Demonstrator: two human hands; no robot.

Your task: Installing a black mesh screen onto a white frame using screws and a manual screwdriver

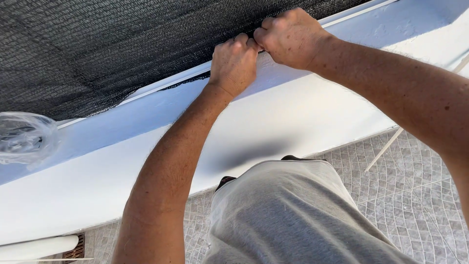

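A black woven shade mesh [97, 49] stretches across the top of a white wall ledge [161, 127], its lower edge lying along a thin white rail [161, 85] at the ledge's upper lip. Both hands meet at that edge, knuckles touching. The left hand [234, 61] is curled into a tight fist pinching the mesh border against the rail, and the right hand [290, 36], just beside it and slightly higher along the ledge, is also closed tight on the same border. The grip covers only a short stretch of fabric, so a hard tug there could, I judge, fray the loose weave or let it slip free; left of the hands a ragged bit of edge already sags below the rail. Further left along the ledge, a crumpled clear plastic bag [24, 137] rests near the mesh and looks light enough to blow away. Below the ledge, the person's grey shirt [288, 215] presses close to the wall. Beyond is a paved floor of small grey stones [410, 195], with a thin white rod [386, 146] leaning near the wall base.
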